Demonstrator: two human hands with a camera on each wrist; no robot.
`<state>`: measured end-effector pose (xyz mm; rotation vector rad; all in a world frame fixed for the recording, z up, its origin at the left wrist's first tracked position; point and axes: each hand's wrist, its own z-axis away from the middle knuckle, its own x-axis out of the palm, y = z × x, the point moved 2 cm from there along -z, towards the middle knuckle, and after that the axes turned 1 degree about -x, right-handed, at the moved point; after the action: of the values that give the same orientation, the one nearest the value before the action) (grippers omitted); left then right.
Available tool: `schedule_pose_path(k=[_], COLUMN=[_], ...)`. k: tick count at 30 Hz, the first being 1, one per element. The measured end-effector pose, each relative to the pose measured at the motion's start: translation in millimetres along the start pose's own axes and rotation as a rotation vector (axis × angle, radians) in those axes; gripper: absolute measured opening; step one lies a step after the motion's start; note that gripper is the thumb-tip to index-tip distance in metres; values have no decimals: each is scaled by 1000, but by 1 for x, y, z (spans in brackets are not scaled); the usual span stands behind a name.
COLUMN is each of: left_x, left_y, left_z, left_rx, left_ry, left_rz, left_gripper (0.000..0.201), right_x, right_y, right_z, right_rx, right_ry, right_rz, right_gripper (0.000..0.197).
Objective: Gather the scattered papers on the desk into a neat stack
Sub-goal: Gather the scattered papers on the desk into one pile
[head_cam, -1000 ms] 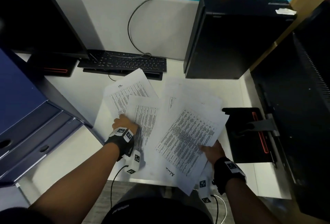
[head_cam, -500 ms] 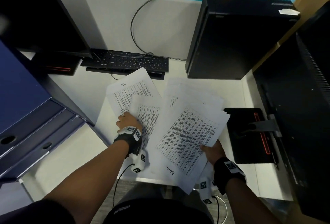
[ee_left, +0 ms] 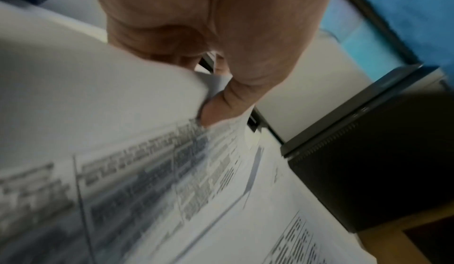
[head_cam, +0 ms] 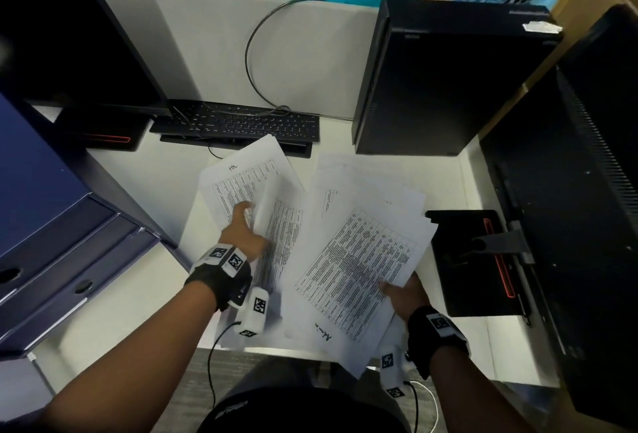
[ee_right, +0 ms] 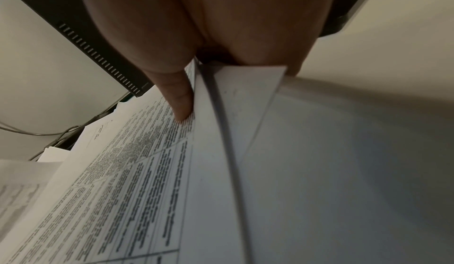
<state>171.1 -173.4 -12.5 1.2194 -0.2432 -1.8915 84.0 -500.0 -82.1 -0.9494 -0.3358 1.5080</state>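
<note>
White desk (head_cam: pixel 114 298) — each hand pinches printed sheets (head_cam: pixel 359 260).

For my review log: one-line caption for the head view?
Left hand lifts a printed sheet while right hand grips fanned papers.

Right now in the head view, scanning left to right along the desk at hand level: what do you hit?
Blue drawer unit → left hand lifting a printed sheet → fanned papers pinched by the right hand → black monitor base → dark monitor back.
</note>
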Motion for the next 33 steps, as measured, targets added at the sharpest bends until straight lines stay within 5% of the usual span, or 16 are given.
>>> schedule_pose_path(k=[6, 11, 16, 21, 23, 28, 31, 33], left_x=[-43, -85, -99, -71, -52, 4, 31, 38], left_y=[36, 87, 118, 116, 107, 85, 60, 40], left_z=[17, 43, 63, 44, 34, 24, 12, 0], left_rx=[137, 445, 715, 582, 520, 401, 326, 262], left_ry=[183, 369, 390, 199, 162, 20, -31, -15], left_rz=[125, 81, 289, 566, 562, 347, 131, 23], left_gripper=[62, 17, 14, 30, 33, 42, 49, 43], right_x=[-1, 0, -3, -6, -3, -6, -5, -4], right_y=[-2, 5, 2, 8, 9, 9, 14, 19], right_z=[-2, -6, -5, -9, -9, -9, -12, -15], right_rx=[-7, -7, 18, 43, 37, 183, 255, 190], right_ry=[-13, -28, -1, -13, -32, -30, -102, -104], right_rz=[10, -112, -243, -154, -155, -335, -520, -434], right_gripper=[45, 39, 18, 19, 41, 67, 64, 58])
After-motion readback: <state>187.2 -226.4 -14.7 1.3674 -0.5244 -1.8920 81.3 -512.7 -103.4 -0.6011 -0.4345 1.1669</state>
